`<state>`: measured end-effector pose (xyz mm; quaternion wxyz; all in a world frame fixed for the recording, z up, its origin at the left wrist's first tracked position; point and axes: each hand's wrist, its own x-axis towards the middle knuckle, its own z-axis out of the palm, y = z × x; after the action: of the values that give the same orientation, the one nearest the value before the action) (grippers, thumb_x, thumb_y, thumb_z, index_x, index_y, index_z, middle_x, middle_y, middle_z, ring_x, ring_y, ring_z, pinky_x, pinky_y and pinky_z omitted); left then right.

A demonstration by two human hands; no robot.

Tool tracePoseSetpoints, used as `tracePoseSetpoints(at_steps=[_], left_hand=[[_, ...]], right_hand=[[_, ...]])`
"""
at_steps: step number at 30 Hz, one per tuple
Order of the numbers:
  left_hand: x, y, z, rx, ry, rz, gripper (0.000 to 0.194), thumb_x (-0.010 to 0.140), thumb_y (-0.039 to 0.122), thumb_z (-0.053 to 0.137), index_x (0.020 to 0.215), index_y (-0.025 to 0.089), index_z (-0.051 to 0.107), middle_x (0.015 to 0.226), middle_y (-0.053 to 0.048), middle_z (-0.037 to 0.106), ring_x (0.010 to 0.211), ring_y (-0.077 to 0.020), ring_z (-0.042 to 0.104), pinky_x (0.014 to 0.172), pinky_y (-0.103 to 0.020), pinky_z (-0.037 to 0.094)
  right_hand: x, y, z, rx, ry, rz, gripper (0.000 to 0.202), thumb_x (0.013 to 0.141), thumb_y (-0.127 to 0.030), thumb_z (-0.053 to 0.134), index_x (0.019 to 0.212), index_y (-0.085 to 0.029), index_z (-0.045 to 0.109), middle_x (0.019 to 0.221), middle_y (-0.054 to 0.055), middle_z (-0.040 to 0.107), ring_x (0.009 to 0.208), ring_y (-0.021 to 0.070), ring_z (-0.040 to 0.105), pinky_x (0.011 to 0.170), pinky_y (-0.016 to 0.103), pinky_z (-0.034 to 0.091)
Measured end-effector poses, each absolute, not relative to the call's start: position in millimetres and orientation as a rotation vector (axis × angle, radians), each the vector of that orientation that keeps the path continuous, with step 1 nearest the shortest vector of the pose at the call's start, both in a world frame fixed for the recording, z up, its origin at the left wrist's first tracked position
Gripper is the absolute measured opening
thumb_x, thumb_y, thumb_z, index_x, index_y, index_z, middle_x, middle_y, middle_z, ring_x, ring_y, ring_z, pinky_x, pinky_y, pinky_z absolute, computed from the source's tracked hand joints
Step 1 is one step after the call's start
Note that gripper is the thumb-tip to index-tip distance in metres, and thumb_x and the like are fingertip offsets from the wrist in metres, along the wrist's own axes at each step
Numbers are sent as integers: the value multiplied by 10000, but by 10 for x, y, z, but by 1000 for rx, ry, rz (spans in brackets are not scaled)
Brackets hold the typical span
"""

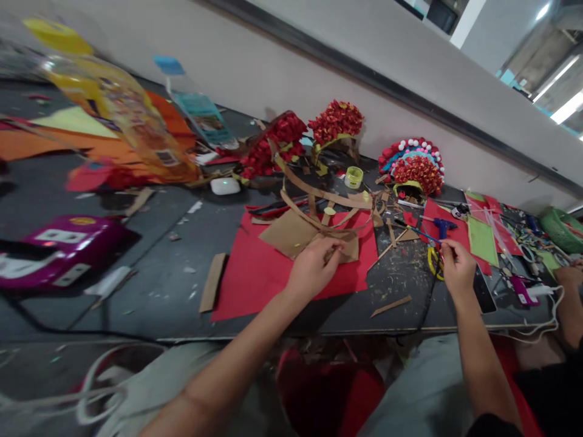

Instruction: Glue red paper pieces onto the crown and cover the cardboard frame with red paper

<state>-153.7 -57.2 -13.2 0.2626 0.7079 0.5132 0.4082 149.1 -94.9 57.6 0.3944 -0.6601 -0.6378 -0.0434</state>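
Two bottles stand to my left: a large bottle with a yellow cap and a smaller bottle with a blue one; glare and blur keep me from telling what either holds. Beyond my hands sits a small yellow-green jar, its contents too small to make out. A green basket is cut off by the right edge, so I see only part of what lies in it.

My left hand has its fingers curled nearly closed over the brown cardboard, which lies on a red sheet; whether they pinch anything, I cannot tell. My right hand is closed, thumb and fingertips gripping one end of a thin blue stick, which points leftward above the table. That hand partly hides some yellow handles. A purple case at the left is blurred and cut off, and another person's hand shows only partly at the right edge.
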Motion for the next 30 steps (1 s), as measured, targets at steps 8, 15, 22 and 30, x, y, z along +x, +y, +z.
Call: tracePoseSetpoints(at_steps=[8, 15, 22, 30], left_hand=[[-1585, -526, -96, 1917, 1365, 1161, 244, 864, 228, 425, 936, 159, 647, 953, -99, 707, 940, -237, 645, 820, -362, 510], [-1661, -620, 22, 1851, 1303, 1478, 221, 861, 226, 455, 925, 179, 662, 890, -70, 720, 846, -201, 671, 766, -310, 525], [-2513, 137, 379, 1101, 1560, 2139, 209, 862, 180, 407, 919, 136, 603, 790, -37, 665, 679, -130, 607, 647, -259, 492], [-2838, 1024, 114, 1510, 2023, 1380, 495, 630, 187, 751, 1068, 98, 539, 1170, -166, 605, 1141, -336, 544, 991, -429, 394]], right_hand=[[1053, -729, 697, -1635, -1740, -57, 364, 916, -482, 425, 908, -208, 664, 611, 5, 634, 546, 155, 588, 590, 260, 457], [439, -450, 725, -1564, -1807, -54, 444, 930, -522, 362, 930, -189, 657, 609, 19, 636, 545, 153, 582, 571, 244, 401], [371, -495, 680, -1539, -1681, 93, 388, 926, -496, 392, 889, -191, 628, 556, -15, 579, 510, 129, 544, 567, 233, 391], [929, -800, 363, -1573, -1400, 301, 394, 895, -547, 432, 889, -179, 576, 524, -49, 540, 486, 114, 525, 553, 234, 403]])
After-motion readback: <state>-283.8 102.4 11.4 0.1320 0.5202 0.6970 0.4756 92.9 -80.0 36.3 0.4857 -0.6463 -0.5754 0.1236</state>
